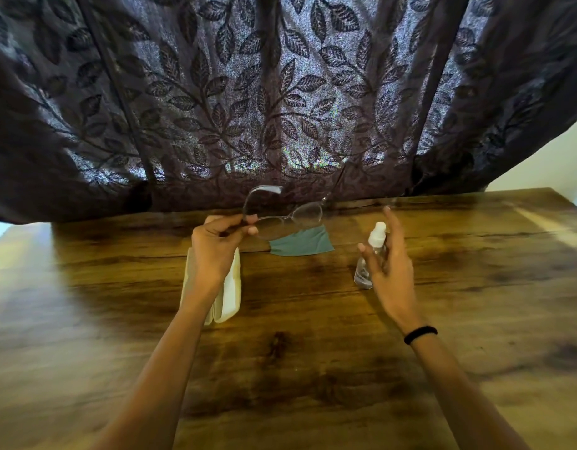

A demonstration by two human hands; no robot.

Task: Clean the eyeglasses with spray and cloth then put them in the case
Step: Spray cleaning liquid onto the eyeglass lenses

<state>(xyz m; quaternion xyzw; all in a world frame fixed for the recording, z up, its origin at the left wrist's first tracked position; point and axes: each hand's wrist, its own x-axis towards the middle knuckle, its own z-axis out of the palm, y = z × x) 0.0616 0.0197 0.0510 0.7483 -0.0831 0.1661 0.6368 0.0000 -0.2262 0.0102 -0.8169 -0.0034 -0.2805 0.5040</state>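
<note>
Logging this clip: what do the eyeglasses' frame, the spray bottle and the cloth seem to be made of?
The eyeglasses probably have a clear, glossy plastic frame, since the curtain shows through one temple. The spray bottle has a transparent body, likely plastic, and an opaque white nozzle. The cloth is thin, matte teal fabric, perhaps microfibre, and lies flat with soft creases.

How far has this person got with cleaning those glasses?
Barely started. Done: the left hand holds the eyeglasses raised. In hand: the open right hand is at the spray bottle, not gripping it. Left: spraying, wiping with the cloth, which lies flat, then putting them in the case.
</note>
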